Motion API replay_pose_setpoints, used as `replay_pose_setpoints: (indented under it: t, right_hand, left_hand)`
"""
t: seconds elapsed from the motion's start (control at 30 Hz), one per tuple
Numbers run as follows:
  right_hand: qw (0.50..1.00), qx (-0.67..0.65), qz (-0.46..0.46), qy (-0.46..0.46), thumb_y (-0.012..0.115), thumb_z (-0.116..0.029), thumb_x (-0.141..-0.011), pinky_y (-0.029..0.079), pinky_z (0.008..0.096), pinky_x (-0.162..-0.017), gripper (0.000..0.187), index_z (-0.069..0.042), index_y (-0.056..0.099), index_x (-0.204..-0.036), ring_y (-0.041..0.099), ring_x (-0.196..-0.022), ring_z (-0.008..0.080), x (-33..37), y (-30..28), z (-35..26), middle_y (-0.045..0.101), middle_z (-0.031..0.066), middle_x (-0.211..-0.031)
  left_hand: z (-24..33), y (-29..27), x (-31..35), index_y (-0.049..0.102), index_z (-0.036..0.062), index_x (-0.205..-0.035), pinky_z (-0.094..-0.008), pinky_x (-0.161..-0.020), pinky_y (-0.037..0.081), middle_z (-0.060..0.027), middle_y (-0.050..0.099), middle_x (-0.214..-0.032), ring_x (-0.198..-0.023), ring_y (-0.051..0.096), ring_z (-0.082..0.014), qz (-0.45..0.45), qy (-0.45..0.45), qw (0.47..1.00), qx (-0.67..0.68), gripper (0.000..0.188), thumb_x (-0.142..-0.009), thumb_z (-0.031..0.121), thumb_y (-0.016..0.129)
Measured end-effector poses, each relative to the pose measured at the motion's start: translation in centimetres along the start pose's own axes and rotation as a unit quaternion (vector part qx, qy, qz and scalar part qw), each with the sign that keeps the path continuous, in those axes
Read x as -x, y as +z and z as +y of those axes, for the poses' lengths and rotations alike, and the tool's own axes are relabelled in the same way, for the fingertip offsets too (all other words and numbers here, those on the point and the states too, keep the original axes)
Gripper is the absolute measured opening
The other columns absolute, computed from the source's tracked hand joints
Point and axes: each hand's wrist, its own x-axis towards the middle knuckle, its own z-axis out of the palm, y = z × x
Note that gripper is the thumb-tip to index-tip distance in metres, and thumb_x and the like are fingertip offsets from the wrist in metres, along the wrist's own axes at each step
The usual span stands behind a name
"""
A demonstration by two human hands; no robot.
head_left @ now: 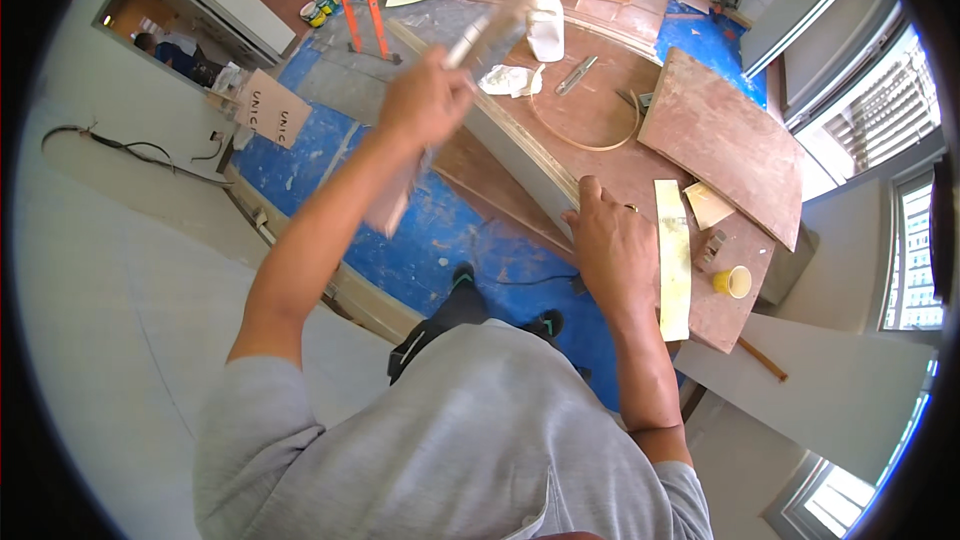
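My left hand (425, 105) is raised at the left of the work surface, closed round a long, flat, pale strip (490, 35). Motion smears the strip, so its exact kind is unclear; a wider brownish part hangs below the hand. My right hand (612, 245) bears on the near corner of a brown-topped wooden panel (530, 165) with a layered edge, its thumb over the side. Right of that hand lies a pale yellow strip (674, 260). Farther back on the brown top are a white plastic jug (545, 32), a crumpled white cloth (507, 80), a utility knife (577, 75) and a curled thin band (590, 148).
A loose brown board (725, 140) lies at the right, near a yellow cup (733, 282). Blue sheeting (400, 260) covers the floor. An orange ladder (355, 0) and cardboard (270, 108) stand at the far left. Another person (175, 55) is beyond the doorway; someone's feet show at the far top.
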Motion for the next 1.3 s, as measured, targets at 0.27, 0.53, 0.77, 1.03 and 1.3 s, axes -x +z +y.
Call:
replay_pose_setpoints:
  t: [0.27,0.53,0.77,1.03,1.3]
  right_hand:
    - [0.999,0.012,0.029,-0.023,0.073,-0.032,-0.092,0.057,0.0371,-0.061,0.030,-0.010,0.054,-0.096,0.073,-0.066,0.0269,0.6,0.5,-0.8,0.070,0.0067,-0.077]
    - [1.000,-0.014,0.004,0.009,0.069,-0.020,-0.092,0.057,0.0384,-0.061,0.019,-0.008,0.055,-0.099,0.073,-0.072,0.0280,0.6,0.5,-0.6,0.070,0.0084,-0.081]
    - [1.000,-0.003,-0.017,-0.007,0.071,-0.023,-0.092,0.056,0.0381,-0.061,0.023,-0.008,0.056,-0.100,0.073,-0.072,0.0277,0.8,-0.3,-1.6,0.070,0.0088,-0.082]
    - [1.000,-0.009,-0.017,0.007,0.075,-0.026,-0.090,0.057,0.0384,-0.062,0.028,-0.009,0.054,-0.099,0.074,-0.073,0.0286,0.7,-0.2,-1.2,0.071,0.0088,-0.082]
    - [0.999,-0.008,-0.026,0.025,0.076,-0.028,-0.090,0.058,0.0386,-0.063,0.031,-0.009,0.054,-0.099,0.074,-0.074,0.0284,0.2,-0.2,-0.8,0.071,0.0089,-0.082]
  left_hand:
    - [-8.1,-1.2,-2.8,0.075,0.0066,-0.092,-0.0458,-0.083,0.053,-0.0170,0.061,-0.107,-0.098,0.066,-0.0372,0.010,-0.085,0.995,-0.056,0.022,-0.090,0.028,0.071]
    - [4.0,-0.1,3.6,0.077,0.0110,-0.099,-0.0462,-0.082,0.053,-0.0152,0.062,-0.108,-0.096,0.067,-0.0365,-0.029,0.069,0.994,0.080,0.021,-0.090,0.029,0.072]
    - [-7.5,0.0,-1.2,0.078,0.0097,-0.097,-0.0459,-0.079,0.053,-0.0159,0.063,-0.102,-0.091,0.067,-0.0370,0.071,0.020,0.997,-0.031,0.018,-0.090,0.025,0.071]
    - [-5.0,0.1,-0.4,0.077,0.0084,-0.094,-0.0448,-0.078,0.052,-0.0147,0.063,-0.103,-0.093,0.067,-0.0345,0.035,0.012,0.999,0.007,0.017,-0.089,0.024,0.072]
    - [2.6,-1.0,4.2,0.076,0.0083,-0.097,-0.0477,-0.078,0.053,-0.0167,0.061,-0.104,-0.092,0.067,-0.0369,-0.026,0.059,0.995,0.080,0.019,-0.091,0.026,0.070]
